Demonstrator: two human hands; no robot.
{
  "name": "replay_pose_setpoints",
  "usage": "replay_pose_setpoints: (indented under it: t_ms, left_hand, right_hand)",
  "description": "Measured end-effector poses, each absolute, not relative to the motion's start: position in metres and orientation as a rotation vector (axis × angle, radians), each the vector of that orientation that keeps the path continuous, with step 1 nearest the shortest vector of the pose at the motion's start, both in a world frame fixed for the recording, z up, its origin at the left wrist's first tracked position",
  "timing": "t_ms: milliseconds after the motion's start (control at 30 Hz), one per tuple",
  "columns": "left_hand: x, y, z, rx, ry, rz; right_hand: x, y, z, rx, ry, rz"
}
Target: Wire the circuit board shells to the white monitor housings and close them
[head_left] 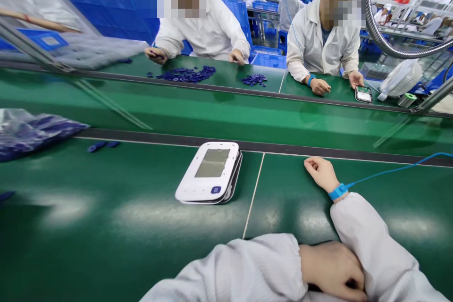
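With both hands off the work, the device (207, 177) is best left flat and undisturbed: its white front cover looks loosely seated, with a dark gap along the right side, so I'd judge it wise to support cover and base together, press only near the rim and spare the grey display (212, 163). It lies on the green worktop (141, 226), just left of a white line (253, 196) and well apart from either hand. The right hand (322, 173) has its fingers drawn together in a loose curl, nothing showing in it, and wears a blue wrist strap (339, 191), whose cord is sensibly kept clear of the device. The left hand (332, 266) is bent in against the right sleeve (371, 231); I cannot tell whether it grips the cloth. The worktop is glossy, with a few blue parts (97, 146) beside a plastic bag (31, 134) at far left. Across a green channel (226, 113), one co-worker sits behind heaps of blue parts, another holds an opened unit (364, 94), and blue crates and more white-coated people fill the room behind
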State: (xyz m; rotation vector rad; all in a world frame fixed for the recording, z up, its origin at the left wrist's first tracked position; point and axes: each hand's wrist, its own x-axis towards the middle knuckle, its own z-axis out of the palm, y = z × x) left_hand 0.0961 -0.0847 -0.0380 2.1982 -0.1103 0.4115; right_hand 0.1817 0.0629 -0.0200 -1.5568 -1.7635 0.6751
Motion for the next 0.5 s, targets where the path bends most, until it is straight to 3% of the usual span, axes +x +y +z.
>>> replay_pose_setpoints:
  t_ms: [500]
  left_hand:
    - [0.0958,-0.0838,-0.0364,2.209,-0.104,0.347]
  right_hand:
    - [0.1823,0.0629,-0.022,-1.544,-1.774,0.667]
